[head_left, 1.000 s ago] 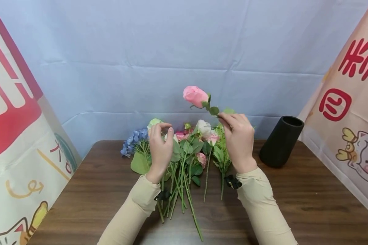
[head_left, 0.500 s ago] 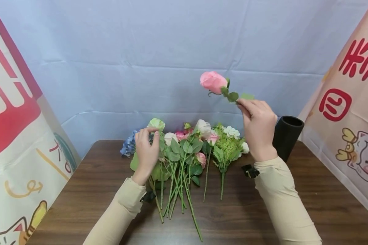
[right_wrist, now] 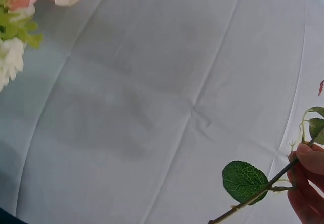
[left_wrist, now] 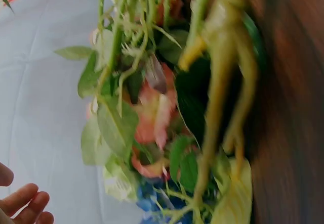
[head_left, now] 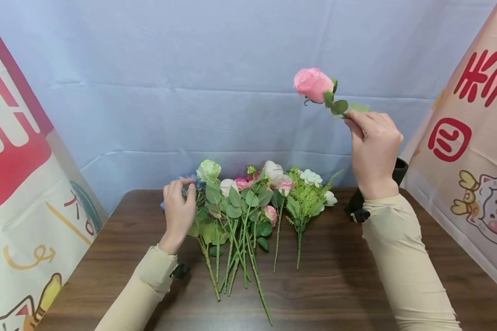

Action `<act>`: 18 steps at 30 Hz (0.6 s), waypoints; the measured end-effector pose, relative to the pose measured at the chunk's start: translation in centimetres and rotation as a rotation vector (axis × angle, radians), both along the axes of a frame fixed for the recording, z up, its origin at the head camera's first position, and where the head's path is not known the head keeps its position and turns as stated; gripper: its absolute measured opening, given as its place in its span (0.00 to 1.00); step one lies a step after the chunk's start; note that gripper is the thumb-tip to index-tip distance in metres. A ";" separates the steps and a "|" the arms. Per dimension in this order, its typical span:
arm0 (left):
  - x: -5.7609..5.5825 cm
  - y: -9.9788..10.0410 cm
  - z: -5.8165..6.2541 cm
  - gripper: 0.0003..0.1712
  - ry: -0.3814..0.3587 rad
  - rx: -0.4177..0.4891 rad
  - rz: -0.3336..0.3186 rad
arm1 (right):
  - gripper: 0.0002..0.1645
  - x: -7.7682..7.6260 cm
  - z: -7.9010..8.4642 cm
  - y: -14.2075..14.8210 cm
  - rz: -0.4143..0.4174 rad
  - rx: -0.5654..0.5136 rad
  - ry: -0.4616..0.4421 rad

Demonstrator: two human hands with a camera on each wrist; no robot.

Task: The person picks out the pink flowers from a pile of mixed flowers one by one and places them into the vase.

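Note:
A pink rose point(head_left: 313, 85) is raised above the table, its stem pinched between thumb and fingers of my right hand point(head_left: 374, 149). In the right wrist view the stem point(right_wrist: 243, 204) slants down from the fingertips with a green leaf point(right_wrist: 245, 182) on it. My left hand point(head_left: 179, 209) hovers with loosely bent fingers beside the blue hydrangea point(head_left: 187, 178), holding nothing. A heap of flowers lies across the middle, among them a pale green bloom point(head_left: 209, 170), a white rose point(head_left: 273, 173) and a peach-pink flower point(left_wrist: 156, 110).
Behind my right hand and wrist stands a black vase point(head_left: 400, 169), mostly hidden. A leafy sprig with white blossoms point(head_left: 310, 178) lies right of the heap. Several bare stems point(head_left: 257, 280) point toward the near edge of the brown table point(head_left: 314, 294). A pale blue cloth hangs behind.
My right hand has carried the pink rose up and to the right, now in front of the vase. My left hand has moved left and slightly down across the heap's left side.

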State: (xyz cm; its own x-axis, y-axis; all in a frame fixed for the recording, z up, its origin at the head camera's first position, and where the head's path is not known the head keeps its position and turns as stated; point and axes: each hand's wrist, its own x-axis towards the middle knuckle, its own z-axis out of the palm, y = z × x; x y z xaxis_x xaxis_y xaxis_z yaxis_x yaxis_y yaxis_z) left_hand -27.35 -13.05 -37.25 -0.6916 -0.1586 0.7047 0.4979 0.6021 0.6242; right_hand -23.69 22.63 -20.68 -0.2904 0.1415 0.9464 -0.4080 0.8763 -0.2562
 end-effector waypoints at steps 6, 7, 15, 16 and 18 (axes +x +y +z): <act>-0.2 -1.6 -0.4 0.14 -0.011 -0.015 0.045 | 0.12 -0.7 0.7 1.1 -0.016 -0.014 0.023; -0.2 -1.8 -0.5 0.14 -0.016 -0.020 0.050 | 0.13 -0.9 0.7 1.3 -0.019 -0.009 0.028; 0.0 -3.4 -1.0 0.14 -0.012 -0.054 0.083 | 0.13 -1.7 0.4 3.2 -0.041 -0.022 0.047; 0.0 -3.6 -1.1 0.14 -0.009 -0.056 0.087 | 0.13 -1.7 0.3 3.4 -0.048 -0.030 0.043; 0.1 -4.0 -1.2 0.14 -0.001 -0.060 0.096 | 0.13 -1.8 0.1 3.9 -0.062 -0.054 0.025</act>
State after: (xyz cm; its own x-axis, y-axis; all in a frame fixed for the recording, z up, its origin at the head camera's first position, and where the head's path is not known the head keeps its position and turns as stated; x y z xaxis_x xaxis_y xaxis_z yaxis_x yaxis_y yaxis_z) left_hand -27.26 -17.04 -38.42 -0.6757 -0.1817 0.7144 0.4356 0.6835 0.5858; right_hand -25.54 26.51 -20.58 -0.2554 0.2095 0.9439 -0.3603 0.8853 -0.2940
